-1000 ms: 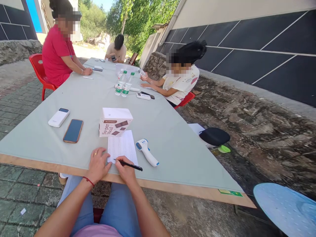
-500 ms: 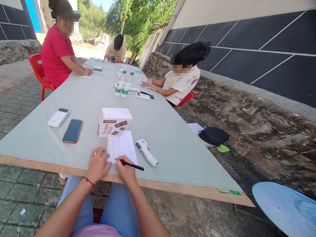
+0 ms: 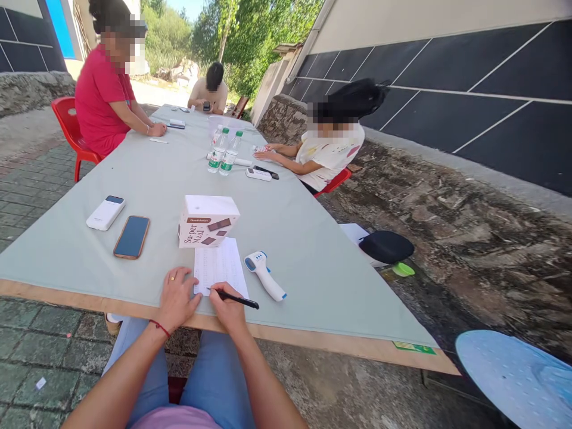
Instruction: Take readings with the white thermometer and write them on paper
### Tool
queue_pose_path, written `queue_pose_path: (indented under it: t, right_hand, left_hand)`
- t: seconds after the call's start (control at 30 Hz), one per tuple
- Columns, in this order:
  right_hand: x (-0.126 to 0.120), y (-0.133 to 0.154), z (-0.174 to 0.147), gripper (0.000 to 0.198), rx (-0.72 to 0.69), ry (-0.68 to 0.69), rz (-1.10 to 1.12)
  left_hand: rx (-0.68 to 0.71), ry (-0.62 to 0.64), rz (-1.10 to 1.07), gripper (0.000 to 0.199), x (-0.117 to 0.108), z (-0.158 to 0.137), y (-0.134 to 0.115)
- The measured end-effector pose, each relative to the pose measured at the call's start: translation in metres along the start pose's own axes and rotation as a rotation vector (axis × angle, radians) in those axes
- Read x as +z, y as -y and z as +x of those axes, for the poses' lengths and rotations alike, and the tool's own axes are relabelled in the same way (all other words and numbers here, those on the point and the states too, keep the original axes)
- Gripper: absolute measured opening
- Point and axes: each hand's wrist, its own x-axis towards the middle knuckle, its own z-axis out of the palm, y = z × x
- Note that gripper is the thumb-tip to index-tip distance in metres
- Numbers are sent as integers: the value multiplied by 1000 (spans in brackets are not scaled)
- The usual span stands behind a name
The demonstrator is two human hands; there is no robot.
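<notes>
A sheet of paper point(image 3: 221, 262) with rows of small marks lies near the table's front edge, its far end against a white box point(image 3: 209, 221) labelled "Super Meal". My right hand point(image 3: 229, 308) grips a black pen point(image 3: 240, 300), its tip on the lower left part of the sheet. Flat on the table, my left hand point(image 3: 179, 296) has its fingers apart, and the fingertips touch the sheet's left edge. Just right of the paper lies a white and blue infrared thermometer point(image 3: 266, 275). A phone point(image 3: 131, 237) and a white power bank point(image 3: 106, 213) lie to the left.
Water bottles point(image 3: 229, 154) stand mid-table beside a white device point(image 3: 258, 173) and a dark phone. Three other people sit around the far part of the table point(image 3: 313, 262). A light-blue hat-like item point(image 3: 509, 375) is at the lower right, a black cap point(image 3: 386, 246) beyond the right edge.
The pen and my right hand have shifted very slightly, and the sheet has moved a little. My left hand stays in place. The person at right has leaned slightly rightward.
</notes>
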Motion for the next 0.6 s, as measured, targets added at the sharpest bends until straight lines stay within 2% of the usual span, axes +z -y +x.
queue_pose_path:
  t: [0.3, 0.5, 0.6]
  right_hand:
    - [1, -2, 1, 19, 14, -44, 26]
    - [0, -3, 0, 17, -6, -15, 0]
    - [-1, -3, -2, 17, -48, -119, -14]
  left_hand:
    - [2, -5, 19, 22, -1, 1, -1]
    - [6, -3, 27, 22, 0, 0, -1]
    - [2, -4, 26, 22, 1, 0, 0]
